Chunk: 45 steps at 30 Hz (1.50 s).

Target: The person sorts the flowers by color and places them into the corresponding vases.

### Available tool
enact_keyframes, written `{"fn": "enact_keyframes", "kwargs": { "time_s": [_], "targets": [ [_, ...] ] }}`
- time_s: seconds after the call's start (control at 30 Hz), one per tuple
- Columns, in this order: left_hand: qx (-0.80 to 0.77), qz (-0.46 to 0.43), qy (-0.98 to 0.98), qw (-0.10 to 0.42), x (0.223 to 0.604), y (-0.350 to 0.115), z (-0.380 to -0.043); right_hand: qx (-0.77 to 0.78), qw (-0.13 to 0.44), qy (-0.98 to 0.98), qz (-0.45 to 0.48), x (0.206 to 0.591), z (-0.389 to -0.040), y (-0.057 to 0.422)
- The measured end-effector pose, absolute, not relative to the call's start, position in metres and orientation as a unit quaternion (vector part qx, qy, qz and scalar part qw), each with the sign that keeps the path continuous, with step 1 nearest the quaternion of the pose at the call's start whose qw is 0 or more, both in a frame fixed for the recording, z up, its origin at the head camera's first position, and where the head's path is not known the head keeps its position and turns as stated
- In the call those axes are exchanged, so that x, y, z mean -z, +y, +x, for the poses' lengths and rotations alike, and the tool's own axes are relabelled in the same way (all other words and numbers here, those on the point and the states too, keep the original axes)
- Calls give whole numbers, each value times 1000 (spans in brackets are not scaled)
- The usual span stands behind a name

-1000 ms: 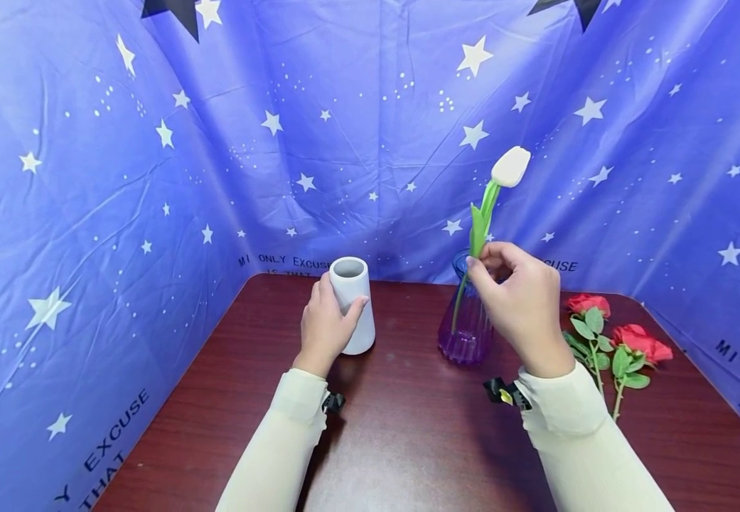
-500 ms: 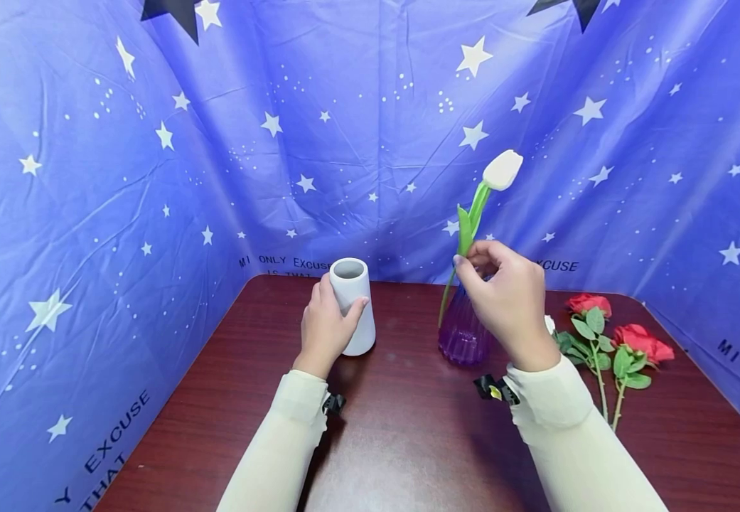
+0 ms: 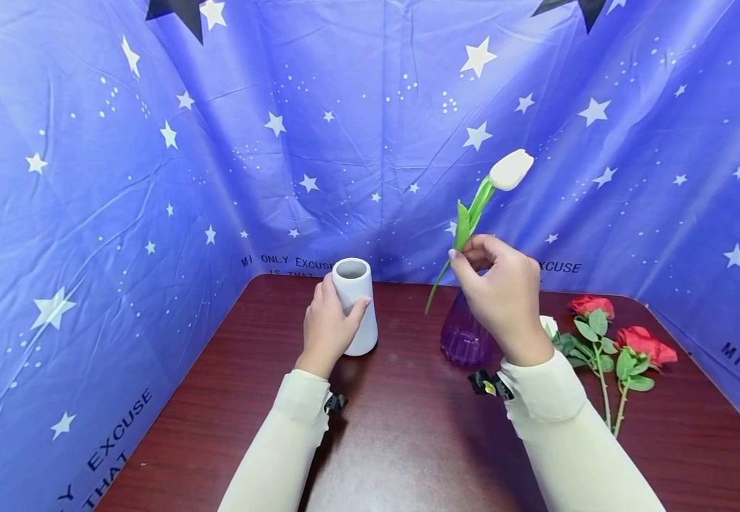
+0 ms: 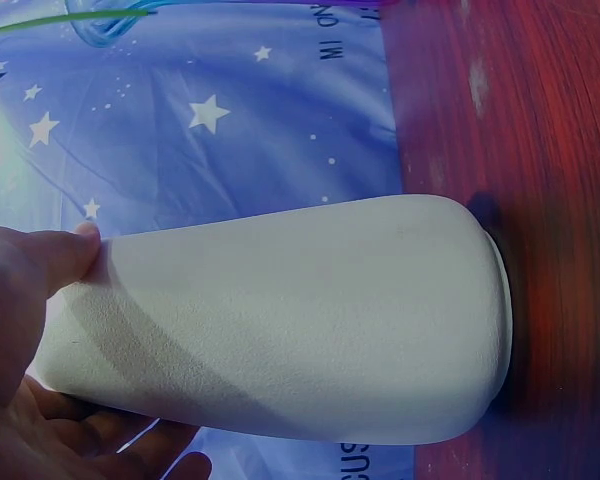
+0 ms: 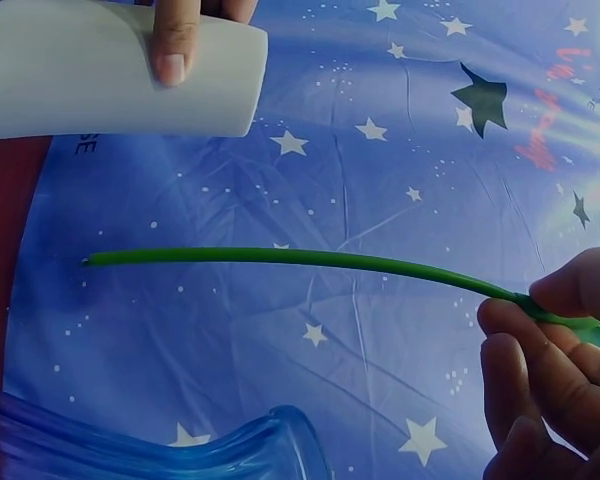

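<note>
My left hand [image 3: 328, 323] holds a white tapered vase [image 3: 362, 331] that stands upright on the table. The left wrist view shows the thumb on one side of the vase [image 4: 280, 320] near its mouth and fingers on the other. Between thumb and fingertips, my right hand [image 3: 507, 299] pinches the green stem of a white tulip [image 3: 510, 169]. The bloom leans up to the right, and the bare stem end [image 5: 180, 255] hangs free between the two vases. Behind the right hand stands a ribbed purple-and-blue glass vase [image 3: 462, 338], its upper part mostly hidden.
Two red roses [image 3: 645, 344] with leafy stems lie on the right of the dark red wooden table [image 3: 401, 441]. A white bloom [image 3: 549, 325] is partly visible beside them. Blue star-printed cloth [image 3: 344, 142] surrounds the table at the back and sides.
My right hand has shifted left with the tulip. Its stem, which overlapped the purple vase, now points down-left outside it, and the flower tilts more. The left hand and white vase stay put.
</note>
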<state>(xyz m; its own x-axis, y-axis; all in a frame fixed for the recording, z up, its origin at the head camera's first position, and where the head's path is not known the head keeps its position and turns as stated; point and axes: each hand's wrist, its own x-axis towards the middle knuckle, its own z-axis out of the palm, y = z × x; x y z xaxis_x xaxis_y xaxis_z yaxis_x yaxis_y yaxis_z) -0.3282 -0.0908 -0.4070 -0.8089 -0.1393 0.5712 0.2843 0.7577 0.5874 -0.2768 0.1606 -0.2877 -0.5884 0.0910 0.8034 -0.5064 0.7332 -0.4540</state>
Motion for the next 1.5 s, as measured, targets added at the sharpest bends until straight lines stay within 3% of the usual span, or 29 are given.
{"fn": "enact_keyframes", "kwargs": {
  "time_s": [1.5],
  "targets": [
    [350,-36,-890,291,406,-91,-329,-387,472,-773,173,262,-285,127]
  ]
}}
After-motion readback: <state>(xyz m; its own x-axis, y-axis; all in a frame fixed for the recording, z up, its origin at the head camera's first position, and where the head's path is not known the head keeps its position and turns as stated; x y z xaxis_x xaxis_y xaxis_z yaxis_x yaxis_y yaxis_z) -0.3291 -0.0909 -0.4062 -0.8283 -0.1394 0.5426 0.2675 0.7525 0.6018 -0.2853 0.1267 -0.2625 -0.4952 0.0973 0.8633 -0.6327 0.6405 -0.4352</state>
